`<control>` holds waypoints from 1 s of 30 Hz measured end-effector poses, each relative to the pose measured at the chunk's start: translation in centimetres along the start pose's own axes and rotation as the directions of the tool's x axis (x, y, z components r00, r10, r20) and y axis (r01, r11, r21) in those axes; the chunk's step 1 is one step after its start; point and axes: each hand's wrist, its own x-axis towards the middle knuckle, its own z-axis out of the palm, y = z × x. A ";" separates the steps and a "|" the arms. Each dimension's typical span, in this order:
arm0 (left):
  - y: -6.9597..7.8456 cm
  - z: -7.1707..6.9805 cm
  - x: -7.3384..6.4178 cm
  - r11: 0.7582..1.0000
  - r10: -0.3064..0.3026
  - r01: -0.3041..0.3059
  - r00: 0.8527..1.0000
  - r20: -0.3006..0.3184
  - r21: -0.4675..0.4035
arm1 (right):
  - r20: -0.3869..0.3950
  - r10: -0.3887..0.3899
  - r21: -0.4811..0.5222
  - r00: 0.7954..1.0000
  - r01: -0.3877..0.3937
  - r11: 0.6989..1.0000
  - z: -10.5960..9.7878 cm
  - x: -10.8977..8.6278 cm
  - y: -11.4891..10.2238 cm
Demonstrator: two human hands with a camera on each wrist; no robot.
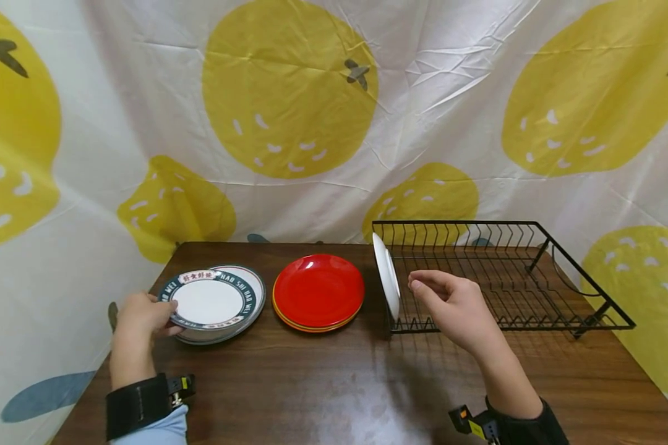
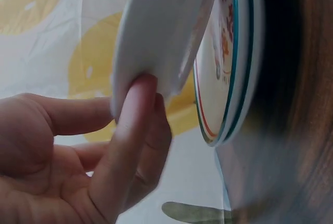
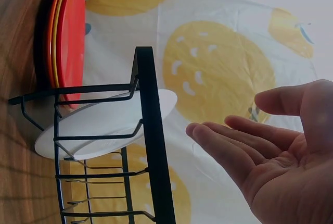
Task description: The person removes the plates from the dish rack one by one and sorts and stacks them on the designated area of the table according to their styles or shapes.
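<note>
My left hand point(image 1: 145, 318) pinches the left rim of a white plate point(image 1: 210, 301) with a dark green lettered border. In the left wrist view this plate is tilted, its near edge raised above a stack of patterned plates point(image 2: 216, 78). My right hand point(image 1: 459, 306) hovers over the left part of a black wire dish rack point(image 1: 534, 324), holding nothing. The right wrist view shows its thumb apart from the relaxed fingers. Beside it a white plate point(image 1: 386, 275) stands on edge in the rack's left end, apart from the fingers.
Between the left-hand stack and the rack lies a stack of red plates point(image 1: 318, 290), with a yellow and an orange rim showing underneath. All stand on a dark wooden table point(image 1: 289, 383). A lemon-print cloth point(image 1: 323, 210) hangs behind.
</note>
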 end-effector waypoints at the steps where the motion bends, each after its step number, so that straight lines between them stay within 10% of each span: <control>1: 0.0 0.0 0.0 1.000 0.002 -0.002 1.000 0.008 0.031 | 0.001 0.003 0.001 1.000 -0.003 1.000 0.0 0.0 0.0; 16: 1.6 0.8 -1.1 0.958 -0.009 -0.006 0.999 0.052 0.287 | 0.018 0.001 -0.005 1.000 -0.001 1.000 0.6 0.0 0.2; 24: 3.7 1.4 -2.1 0.942 0.147 -0.140 0.989 0.000 0.305 | 0.008 -0.030 -0.028 1.000 0.030 0.999 1.5 0.0 0.4; 30: 6.1 2.8 -4.1 0.932 0.308 -0.300 0.951 -0.008 0.204 | 0.003 -0.085 -0.027 0.996 0.085 0.996 2.5 0.1 0.5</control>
